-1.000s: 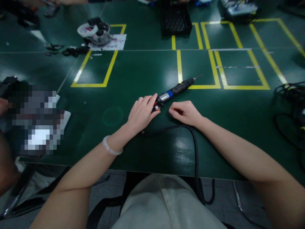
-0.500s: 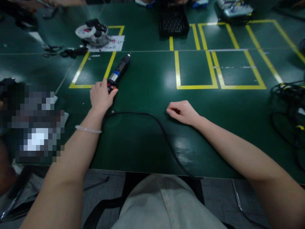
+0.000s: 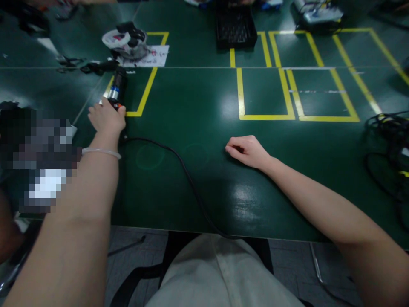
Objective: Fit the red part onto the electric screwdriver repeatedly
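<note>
My left hand (image 3: 108, 117) is closed round the rear part of a black electric screwdriver (image 3: 117, 84) with a blue and silver band. The tool lies over the left side of a yellow tape outline (image 3: 147, 94), its front end pointing away from me. From its rear a black cable (image 3: 183, 168) curves across the green table (image 3: 198, 102) to the front edge. My right hand (image 3: 247, 151) rests on the table with its fingers curled together and nothing visible in them.
A roll-like white and black object (image 3: 128, 40) sits on a labelled paper (image 3: 159, 55) at the back left. Further back stands a black tray (image 3: 236, 34). Coiled black cables (image 3: 390, 132) lie at the right, and more yellow outlines mark the right side.
My left hand and the screwdriver have moved left, from the outline's right side to its left side, and the cable has shifted left with them. My right hand has stayed in place.
</note>
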Tool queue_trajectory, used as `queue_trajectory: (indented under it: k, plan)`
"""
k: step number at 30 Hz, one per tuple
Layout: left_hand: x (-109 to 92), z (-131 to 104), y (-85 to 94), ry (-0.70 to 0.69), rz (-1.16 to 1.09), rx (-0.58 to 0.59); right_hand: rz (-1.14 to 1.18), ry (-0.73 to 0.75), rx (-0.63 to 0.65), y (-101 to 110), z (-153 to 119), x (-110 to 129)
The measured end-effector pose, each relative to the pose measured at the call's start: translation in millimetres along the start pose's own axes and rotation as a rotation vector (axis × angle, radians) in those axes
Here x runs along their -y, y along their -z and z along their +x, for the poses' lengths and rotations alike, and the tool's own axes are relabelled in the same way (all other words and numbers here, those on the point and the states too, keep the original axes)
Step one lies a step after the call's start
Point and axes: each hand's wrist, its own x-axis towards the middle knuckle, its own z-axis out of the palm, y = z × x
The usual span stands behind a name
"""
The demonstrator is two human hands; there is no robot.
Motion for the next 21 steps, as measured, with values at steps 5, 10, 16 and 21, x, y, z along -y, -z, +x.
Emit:
queue_trajectory:
  k: [5,10,16,21]
  plan:
    - [-2,-5,1.3,-0.054,0.056,-0.038,-0.002,-0.005,-0.001,0,0,0]
    - [-3,-1,1.4,-0.007,0.061,-0.032,-0.007,-0.008,0.015,0,1,1]
    - [-8,-5,6.4,0.008,0.032,-0.056,-0.012,-0.025,0.021,0,2,1]
    - [-21,-30,13.8,-0.068,0.119,-0.073,-0.008,-0.026,0.027,0,2,1]
